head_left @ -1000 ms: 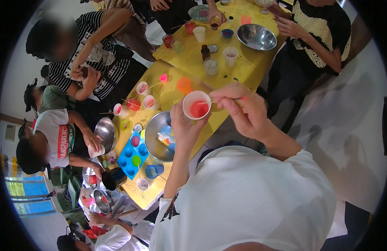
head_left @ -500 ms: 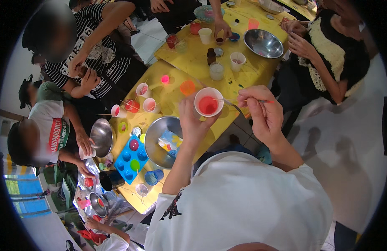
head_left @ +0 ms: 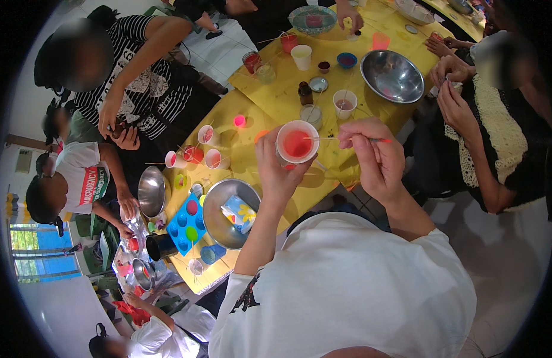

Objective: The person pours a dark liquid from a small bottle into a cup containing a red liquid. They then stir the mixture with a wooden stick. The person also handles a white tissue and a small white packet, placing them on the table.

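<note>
A white paper cup [head_left: 283, 132] with red liquid [head_left: 297, 144] in its bottom is held up over the table by my left hand [head_left: 276, 167], fingers wrapped round its side. My right hand [head_left: 376, 160] pinches a thin stick [head_left: 329, 139]. One end of the stick reaches over the rim into the cup; its reddish other end sticks out past my fingers. Behind the cup, an orange cup [head_left: 261, 135] is partly hidden by my left hand. Just beyond stand a glass jar [head_left: 311, 116], a white cup with a stick [head_left: 344, 107] and a brown bottle [head_left: 305, 93].
On the yellow-covered table [head_left: 252, 106] a steel bowl [head_left: 215, 206] holds a packet [head_left: 239, 215], beside a blue silicone mold [head_left: 181, 222] and a blue cup [head_left: 212, 254]. Several cups of red liquid stand left. Another steel bowl [head_left: 401, 80] sits far right. People work around the table.
The whole view has shifted slightly. My hands keep nearly the same pose with cup and stick. At the far side, another person's hand has moved away from a small dark cup.
</note>
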Available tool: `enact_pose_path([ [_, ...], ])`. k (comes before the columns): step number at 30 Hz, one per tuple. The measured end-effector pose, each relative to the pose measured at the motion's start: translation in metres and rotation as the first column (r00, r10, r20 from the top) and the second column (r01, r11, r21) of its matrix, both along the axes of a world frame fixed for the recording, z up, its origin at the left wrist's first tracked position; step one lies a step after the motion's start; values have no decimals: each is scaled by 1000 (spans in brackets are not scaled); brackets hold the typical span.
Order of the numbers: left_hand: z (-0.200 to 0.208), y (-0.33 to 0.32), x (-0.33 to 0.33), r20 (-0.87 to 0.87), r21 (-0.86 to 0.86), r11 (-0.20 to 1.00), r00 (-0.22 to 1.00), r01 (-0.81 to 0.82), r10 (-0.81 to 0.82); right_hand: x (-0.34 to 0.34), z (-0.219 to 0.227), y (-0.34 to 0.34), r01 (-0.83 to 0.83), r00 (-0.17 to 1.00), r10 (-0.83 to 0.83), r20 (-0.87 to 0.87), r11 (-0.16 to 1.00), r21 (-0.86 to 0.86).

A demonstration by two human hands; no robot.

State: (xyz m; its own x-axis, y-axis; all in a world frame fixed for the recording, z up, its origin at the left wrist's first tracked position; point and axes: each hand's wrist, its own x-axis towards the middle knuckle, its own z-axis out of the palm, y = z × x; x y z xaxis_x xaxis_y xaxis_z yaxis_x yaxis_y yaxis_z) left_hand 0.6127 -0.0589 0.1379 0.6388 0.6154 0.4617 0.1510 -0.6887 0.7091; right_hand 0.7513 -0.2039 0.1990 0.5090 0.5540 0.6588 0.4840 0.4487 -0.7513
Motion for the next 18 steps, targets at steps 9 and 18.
enact_pose_path([
  [9,-10,-3,43,76,-241,970,996,-28,47,60,-22,3,19,943,21,-331,993,117],
  [18,-16,-5,73,127,-413,909,985,-56,118,94,-50,6,102,724,173,-668,931,351],
])
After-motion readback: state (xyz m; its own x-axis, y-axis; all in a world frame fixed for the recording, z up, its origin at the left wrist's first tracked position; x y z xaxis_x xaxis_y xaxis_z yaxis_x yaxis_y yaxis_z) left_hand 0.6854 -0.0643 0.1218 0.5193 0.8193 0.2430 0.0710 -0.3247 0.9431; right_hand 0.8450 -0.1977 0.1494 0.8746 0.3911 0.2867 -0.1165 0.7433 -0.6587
